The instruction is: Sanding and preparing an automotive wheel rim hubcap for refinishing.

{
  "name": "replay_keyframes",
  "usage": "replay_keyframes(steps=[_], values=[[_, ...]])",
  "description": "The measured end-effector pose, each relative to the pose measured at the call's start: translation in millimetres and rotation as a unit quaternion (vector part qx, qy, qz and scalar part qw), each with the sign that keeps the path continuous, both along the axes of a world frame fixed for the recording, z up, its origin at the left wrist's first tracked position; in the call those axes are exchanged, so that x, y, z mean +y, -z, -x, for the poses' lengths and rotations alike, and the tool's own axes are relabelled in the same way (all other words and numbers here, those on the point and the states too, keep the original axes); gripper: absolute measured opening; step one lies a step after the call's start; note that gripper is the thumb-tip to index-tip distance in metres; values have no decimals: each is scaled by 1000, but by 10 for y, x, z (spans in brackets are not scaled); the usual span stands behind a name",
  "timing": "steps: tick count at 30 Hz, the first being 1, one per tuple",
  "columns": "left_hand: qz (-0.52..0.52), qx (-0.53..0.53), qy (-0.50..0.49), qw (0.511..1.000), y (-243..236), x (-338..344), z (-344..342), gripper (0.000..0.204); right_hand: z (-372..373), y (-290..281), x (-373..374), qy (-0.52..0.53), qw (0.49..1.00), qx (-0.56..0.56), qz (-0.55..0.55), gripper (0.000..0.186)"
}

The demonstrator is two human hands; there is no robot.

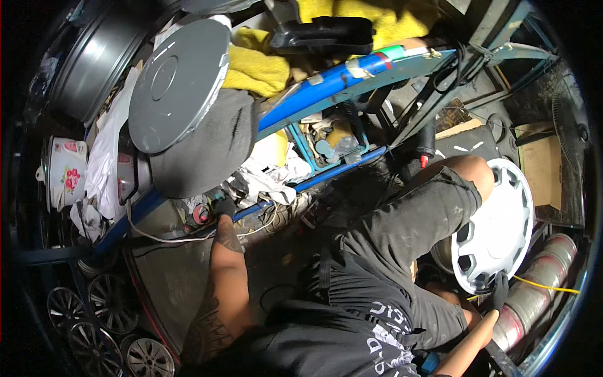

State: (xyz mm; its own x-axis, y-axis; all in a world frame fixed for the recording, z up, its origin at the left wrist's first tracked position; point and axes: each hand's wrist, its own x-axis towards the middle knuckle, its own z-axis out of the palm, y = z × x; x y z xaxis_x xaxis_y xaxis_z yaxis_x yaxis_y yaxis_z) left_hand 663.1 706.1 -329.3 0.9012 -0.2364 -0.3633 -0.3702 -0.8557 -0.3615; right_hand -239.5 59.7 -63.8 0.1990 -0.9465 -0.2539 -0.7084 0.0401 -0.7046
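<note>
A white wheel cover point(499, 217) with several openings round its edge leans upright beside my bent knee on the right, and part of a metal rim shows behind it. My right hand point(500, 290), in a dark glove, grips its lower edge, with the fingers lying over its face. My left arm stretches forward to the workbench. There my left hand point(224, 206), dark-gloved too, is beside a small tool with a round pink-red end point(201, 214). Its fingers blend into the dark clutter, so whether they hold anything is hidden.
A blue bench frame point(352, 74) crosses ahead, with a teal crate point(308, 157) of small items below. A grey disc point(182, 85) rests on dark cloth. Alloy wheels point(100, 342) lie lower left. A red-stained metal cylinder point(534, 295) and yellow cord point(546, 286) are at right.
</note>
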Motion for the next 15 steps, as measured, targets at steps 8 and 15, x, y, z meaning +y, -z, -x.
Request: replay_keyframes(steps=[8,15], values=[[210,-119,-226,944,-493,112,444,49,-308,-214,180,53,997,-20,-50,26],[302,-87,61,947,-411,-431,375,53,-429,-581,455,29,999,17,24,26]])
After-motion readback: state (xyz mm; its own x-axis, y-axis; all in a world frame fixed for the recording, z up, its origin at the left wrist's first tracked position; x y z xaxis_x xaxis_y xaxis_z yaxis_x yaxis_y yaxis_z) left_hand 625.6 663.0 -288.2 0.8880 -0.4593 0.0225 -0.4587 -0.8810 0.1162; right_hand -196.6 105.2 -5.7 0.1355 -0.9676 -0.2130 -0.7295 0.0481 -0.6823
